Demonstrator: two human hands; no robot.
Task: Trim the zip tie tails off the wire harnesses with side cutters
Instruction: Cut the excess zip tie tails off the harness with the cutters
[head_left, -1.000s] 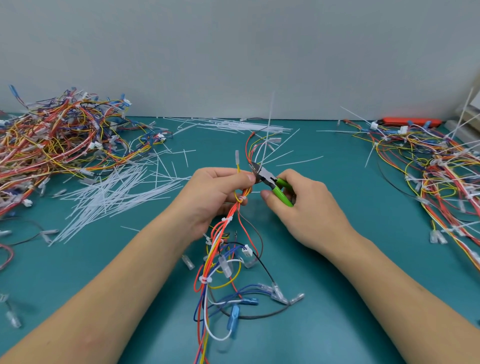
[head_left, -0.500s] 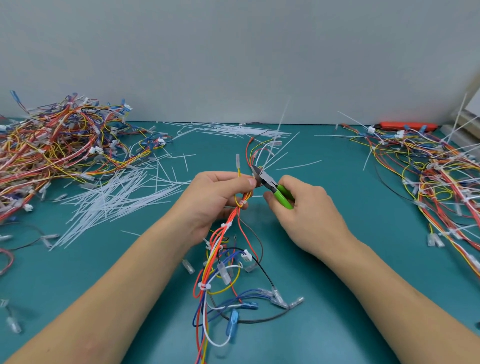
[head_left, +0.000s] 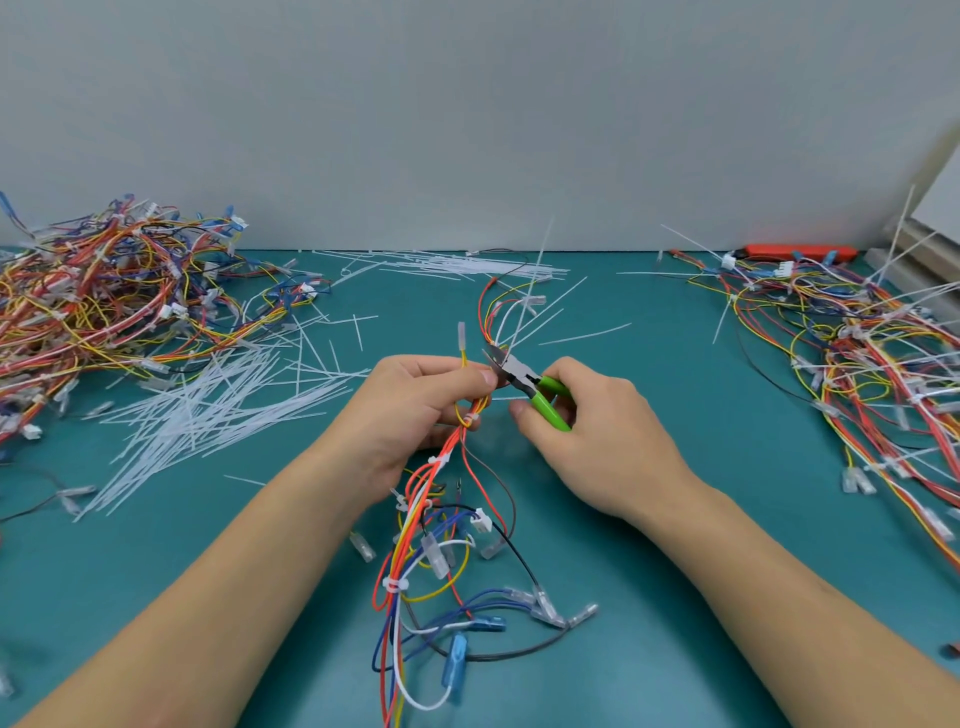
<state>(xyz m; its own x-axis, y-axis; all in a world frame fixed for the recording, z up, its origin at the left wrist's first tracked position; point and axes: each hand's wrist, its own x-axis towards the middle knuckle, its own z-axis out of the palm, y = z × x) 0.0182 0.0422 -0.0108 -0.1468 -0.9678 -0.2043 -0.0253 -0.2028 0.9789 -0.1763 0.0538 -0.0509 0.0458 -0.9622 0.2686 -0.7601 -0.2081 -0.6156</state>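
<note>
Progress, judged from the layout: the task appears well advanced but unfinished. The largest mass, a heap of harnesses (head_left: 98, 306) at upper left of the frame, shows no long tails standing out, so it reads as the trimmed lot. A smaller pile of harnesses (head_left: 852, 358) at right of the frame carries long white tails sticking up and outward; that lot is judged outstanding. A wide scatter of cut tails (head_left: 208, 410) lies on the teal mat (head_left: 649, 571) left of centre, with a further band along the back edge at upper centre.

Work in hand, centre of frame: one wire harness (head_left: 415, 525), its lower ties already cut short. The left hand (head_left: 415, 410) has fingers curled and clamped round the bundle near its upper end. The right hand (head_left: 587, 431) is wrapped round the green handles of the side cutters (head_left: 524, 376); the jaws sit at the base of an upright zip tie tail (head_left: 535, 280), not yet severed as far as can be seen.

Containers: none visible; harnesses and offcuts lie loose on the mat
</note>
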